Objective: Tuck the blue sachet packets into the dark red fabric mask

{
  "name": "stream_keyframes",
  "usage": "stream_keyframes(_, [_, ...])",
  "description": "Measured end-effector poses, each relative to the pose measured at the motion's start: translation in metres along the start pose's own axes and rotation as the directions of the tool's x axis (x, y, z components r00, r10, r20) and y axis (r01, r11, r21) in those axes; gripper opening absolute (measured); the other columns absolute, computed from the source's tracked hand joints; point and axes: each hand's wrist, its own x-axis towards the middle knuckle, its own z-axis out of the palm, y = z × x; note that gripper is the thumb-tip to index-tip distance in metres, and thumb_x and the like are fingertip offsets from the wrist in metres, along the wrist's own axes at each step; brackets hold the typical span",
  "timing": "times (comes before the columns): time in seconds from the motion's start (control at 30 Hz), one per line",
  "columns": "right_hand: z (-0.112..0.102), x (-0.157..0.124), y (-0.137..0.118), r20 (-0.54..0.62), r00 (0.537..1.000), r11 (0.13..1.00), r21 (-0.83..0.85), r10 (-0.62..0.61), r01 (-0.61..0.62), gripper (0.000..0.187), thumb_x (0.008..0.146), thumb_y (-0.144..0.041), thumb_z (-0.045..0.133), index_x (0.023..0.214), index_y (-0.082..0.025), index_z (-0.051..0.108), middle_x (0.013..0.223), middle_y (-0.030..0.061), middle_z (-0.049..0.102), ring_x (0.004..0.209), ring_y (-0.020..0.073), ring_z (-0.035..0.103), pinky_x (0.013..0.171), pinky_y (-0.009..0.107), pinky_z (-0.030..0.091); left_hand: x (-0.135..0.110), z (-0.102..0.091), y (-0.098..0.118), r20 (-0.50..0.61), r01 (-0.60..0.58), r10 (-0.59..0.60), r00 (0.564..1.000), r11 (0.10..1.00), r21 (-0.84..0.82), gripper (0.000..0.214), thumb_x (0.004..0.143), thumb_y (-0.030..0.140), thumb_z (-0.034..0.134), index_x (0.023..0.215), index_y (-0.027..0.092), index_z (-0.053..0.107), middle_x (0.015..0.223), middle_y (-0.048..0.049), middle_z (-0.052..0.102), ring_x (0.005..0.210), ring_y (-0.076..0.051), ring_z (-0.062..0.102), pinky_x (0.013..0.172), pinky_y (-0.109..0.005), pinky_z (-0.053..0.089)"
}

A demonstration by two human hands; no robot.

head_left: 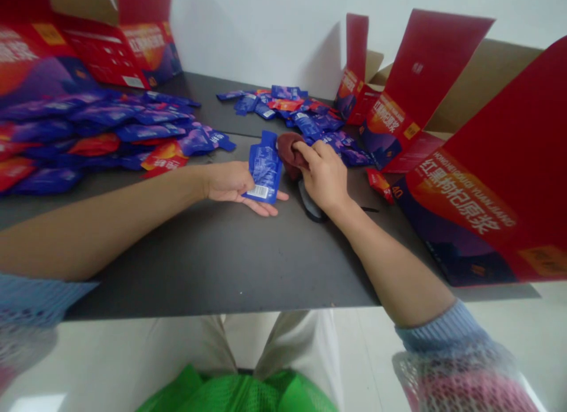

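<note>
A blue spouted pouch [266, 168] with a white barcode label lies across the fingers of my left hand [239, 184]. My left thumb presses on its lower left edge, and the other fingers stretch out underneath. Close by on the right, my right hand [325, 172] grips a folded reddish-brown cloth [290, 152] between thumb and fingers. The cloth is at the pouch's right edge; whether it touches cannot be made out. Below my right hand, a dark curved object [310, 204] rests on the table, partly hidden by the hand.
Blue and red pouches lie in a large heap [101, 134] at left and a smaller heap [305, 113] at the back. Open red cartons stand at left [146, 51] and right [478, 193]. One red sachet [380, 184] lies on the dark table [221, 264].
</note>
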Motion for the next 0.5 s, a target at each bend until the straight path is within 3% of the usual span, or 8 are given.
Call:
stream_keyframes(0.13, [-0.006, -0.005, -0.004, -0.12, 0.993, 0.996, 0.093, -0.004, 0.015, 0.045, 0.102, -0.023, 0.032, 0.143, -0.025, 0.05, 0.117, 0.0097, 0.057, 0.111, 0.0239, 0.052, 0.094, 0.038, 0.044, 0.005, 0.008, -0.007, -0.091, -0.238, 0.227, 0.97, 0.959, -0.151, 0.062, 0.059, -0.004, 0.056, 0.118, 0.016, 0.06, 0.108, -0.0126, 0.074, 0.106, -0.037, 0.07, 0.099, -0.063, 0.048])
stream_keyframes(0.27, [-0.019, -0.015, -0.03, -0.187, 0.978, 0.979, 0.159, -0.094, 0.125, 0.043, 0.103, -0.024, 0.033, 0.141, -0.029, 0.053, 0.124, 0.0086, 0.053, 0.117, 0.0219, 0.049, 0.099, 0.038, 0.043, 0.009, 0.015, -0.009, -0.174, -0.312, 0.284, 0.943, 0.935, -0.17, 0.051, 0.069, 0.002, 0.062, 0.117, 0.018, 0.063, 0.115, -0.0106, 0.072, 0.111, -0.035, 0.067, 0.097, -0.062, 0.05])
stream_keyframes(0.4, [-0.018, -0.021, -0.048, -0.153, 0.961, 0.955, 0.155, -0.23, 0.253, 0.041, 0.099, -0.029, 0.044, 0.139, -0.028, 0.056, 0.138, 0.0101, 0.044, 0.127, 0.0245, 0.042, 0.104, 0.04, 0.041, 0.012, 0.012, -0.01, -0.081, -0.338, 0.328, 0.941, 0.92, -0.197, 0.029, 0.084, 0.017, 0.063, 0.113, 0.018, 0.066, 0.119, -0.0095, 0.07, 0.107, -0.026, 0.067, 0.088, -0.045, 0.058])
stream_keyframes(0.5, [-0.013, -0.02, -0.049, -0.05, 0.965, 0.96, 0.095, -0.259, 0.263, 0.047, 0.099, -0.034, 0.045, 0.145, -0.03, 0.049, 0.141, 0.0104, 0.043, 0.128, 0.0286, 0.039, 0.104, 0.047, 0.04, 0.011, 0.01, -0.013, -0.023, -0.38, 0.382, 0.924, 0.907, -0.18, 0.028, 0.082, 0.012, 0.067, 0.109, 0.016, 0.067, 0.114, -0.0095, 0.071, 0.099, -0.022, 0.07, 0.084, -0.04, 0.059])
